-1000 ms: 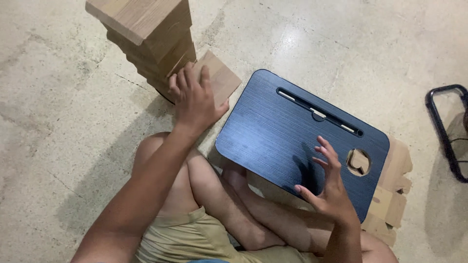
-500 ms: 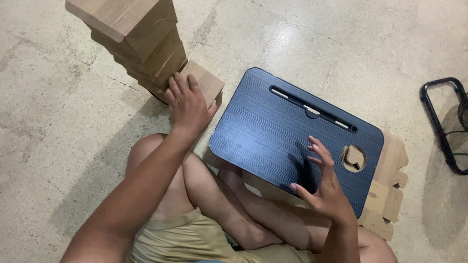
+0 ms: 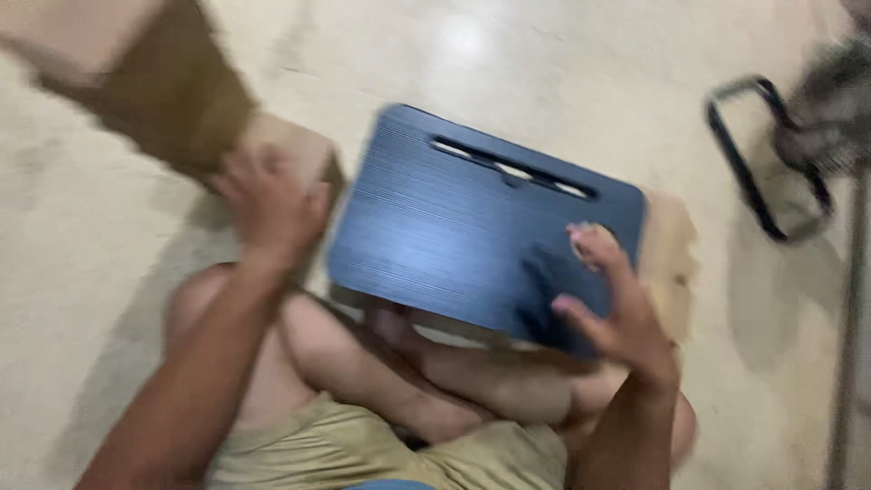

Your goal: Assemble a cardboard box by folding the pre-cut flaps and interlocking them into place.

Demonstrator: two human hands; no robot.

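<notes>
Left hand lies flat on a wooden block beside the stack, no grip visible. Right hand hovers, fingers spread, over the blue board. Block not yet lifted.

I am seeing a blurred view. My left hand is resting flat on a tan box beside a box stack. My right hand is touching the near right corner of a blue board, fingers spread. Folded legs are lying under it. A black frame is sitting on the floor.
</notes>
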